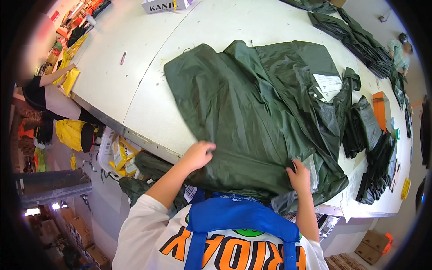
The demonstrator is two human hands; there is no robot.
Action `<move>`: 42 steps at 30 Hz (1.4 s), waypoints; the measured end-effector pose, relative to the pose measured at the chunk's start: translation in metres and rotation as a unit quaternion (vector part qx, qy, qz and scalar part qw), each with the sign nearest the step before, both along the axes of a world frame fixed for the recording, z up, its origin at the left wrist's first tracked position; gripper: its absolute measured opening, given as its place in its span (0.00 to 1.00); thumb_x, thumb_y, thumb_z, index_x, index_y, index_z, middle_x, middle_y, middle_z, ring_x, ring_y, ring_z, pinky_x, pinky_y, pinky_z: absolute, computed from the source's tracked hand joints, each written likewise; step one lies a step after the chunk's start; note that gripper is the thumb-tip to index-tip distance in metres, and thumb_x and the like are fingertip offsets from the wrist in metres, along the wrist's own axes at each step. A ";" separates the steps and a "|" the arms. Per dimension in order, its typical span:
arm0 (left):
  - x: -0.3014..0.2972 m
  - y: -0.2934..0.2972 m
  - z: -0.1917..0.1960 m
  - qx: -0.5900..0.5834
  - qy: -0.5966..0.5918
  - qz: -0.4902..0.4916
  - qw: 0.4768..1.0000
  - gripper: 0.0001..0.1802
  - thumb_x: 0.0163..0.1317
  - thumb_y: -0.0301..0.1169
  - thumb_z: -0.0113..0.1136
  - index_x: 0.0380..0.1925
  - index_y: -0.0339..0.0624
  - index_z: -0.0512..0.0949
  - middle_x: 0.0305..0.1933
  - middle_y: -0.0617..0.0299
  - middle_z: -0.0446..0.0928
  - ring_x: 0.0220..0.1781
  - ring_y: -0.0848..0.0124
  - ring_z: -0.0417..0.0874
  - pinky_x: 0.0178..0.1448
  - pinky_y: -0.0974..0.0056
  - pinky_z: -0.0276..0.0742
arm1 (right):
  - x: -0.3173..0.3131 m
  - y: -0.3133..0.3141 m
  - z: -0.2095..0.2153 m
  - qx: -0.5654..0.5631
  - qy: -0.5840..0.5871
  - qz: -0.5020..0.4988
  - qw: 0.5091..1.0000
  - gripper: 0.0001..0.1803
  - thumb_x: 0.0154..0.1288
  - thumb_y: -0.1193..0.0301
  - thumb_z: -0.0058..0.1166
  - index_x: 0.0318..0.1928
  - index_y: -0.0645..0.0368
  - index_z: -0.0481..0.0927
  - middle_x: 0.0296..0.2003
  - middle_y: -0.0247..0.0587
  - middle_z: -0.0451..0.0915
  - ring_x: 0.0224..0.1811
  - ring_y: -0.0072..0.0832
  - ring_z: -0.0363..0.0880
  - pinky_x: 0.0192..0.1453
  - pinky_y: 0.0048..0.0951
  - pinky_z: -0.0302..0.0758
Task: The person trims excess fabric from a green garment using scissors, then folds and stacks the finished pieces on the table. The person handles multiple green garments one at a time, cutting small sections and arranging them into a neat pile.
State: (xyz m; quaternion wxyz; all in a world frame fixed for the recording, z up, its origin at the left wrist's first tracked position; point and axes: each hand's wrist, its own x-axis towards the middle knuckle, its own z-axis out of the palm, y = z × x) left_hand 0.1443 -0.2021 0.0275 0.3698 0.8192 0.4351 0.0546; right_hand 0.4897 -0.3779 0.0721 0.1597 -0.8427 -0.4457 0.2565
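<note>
at the far left edge of the white cutting table [117,85] another person's arm [56,75] reaches onto a stack of yellow fabric pieces [69,80], and more yellow fabric [69,134] hangs below that edge. a small pink pen [123,57] lies alone on the table's left part, and a white cardboard box [164,5] sits at its far edge.

the left hand [198,155] rests at the near edge of the table, fingers curled and pressed down on the dark green raincoat [252,112], bunching the fabric under the knuckles; whether it pinches a fold i cannot tell. the raincoat lies spread flat across the middle of the table, its hem hanging just over the near edge toward the person's blue apron [238,218].

the right hand [300,175] sits on the raincoat's near right corner, fingers closed around a clear plastic bag [310,168] that lies on the fabric there. a white paper label [327,83] lies on the raincoat's far right part.

further right, folded dark green garments [364,130] are piled near the table's right edge beside an orange box [381,108], and 1 more row of green garments [355,33] runs along the far right corner.
</note>
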 end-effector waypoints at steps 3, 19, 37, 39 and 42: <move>-0.026 0.009 0.021 -0.412 0.127 -0.045 0.901 0.19 0.57 0.30 0.59 0.51 0.53 0.80 0.31 0.60 0.83 0.31 0.70 0.82 0.41 0.63 0.78 | 0.007 -0.038 -0.002 -0.053 0.019 0.032 0.998 0.21 0.50 0.67 0.63 0.45 0.63 0.77 0.34 0.56 0.81 0.40 0.53 0.79 0.44 0.43 0.75; 0.005 0.285 0.009 0.111 0.218 0.312 0.918 0.31 0.52 0.52 0.62 0.55 0.53 0.75 0.59 0.55 0.73 0.62 0.57 0.72 0.69 0.40 0.52 | 0.022 -0.015 0.015 -0.177 0.026 0.009 0.984 0.14 0.60 0.64 0.57 0.39 0.63 0.77 0.28 0.52 0.80 0.35 0.47 0.81 0.39 0.39 0.75; 0.023 0.051 0.098 0.400 -0.147 -0.077 0.901 0.09 0.47 0.28 0.59 0.31 0.43 0.81 0.29 0.64 0.73 0.30 0.67 0.75 0.32 0.63 0.64 | -0.161 0.232 0.097 0.258 0.084 0.226 0.936 0.37 0.43 0.62 0.71 0.54 0.60 0.69 0.47 0.48 0.70 0.41 0.41 0.78 0.43 0.37 0.77; 0.018 0.039 0.101 0.374 -0.165 -0.070 0.910 0.07 0.45 0.28 0.61 0.28 0.43 0.81 0.29 0.63 0.74 0.31 0.66 0.75 0.32 0.64 0.64 | -0.169 0.223 0.110 0.229 0.038 0.248 0.940 0.35 0.45 0.65 0.68 0.55 0.58 0.69 0.47 0.47 0.70 0.37 0.42 0.79 0.39 0.38 0.78; 0.013 0.029 0.104 0.360 -0.163 -0.081 0.915 0.08 0.47 0.28 0.60 0.30 0.44 0.81 0.30 0.63 0.74 0.32 0.67 0.75 0.33 0.64 0.64 | -0.181 0.217 0.117 0.242 -0.031 0.274 0.930 0.28 0.49 0.69 0.64 0.52 0.56 0.72 0.44 0.46 0.71 0.31 0.43 0.79 0.34 0.38 0.78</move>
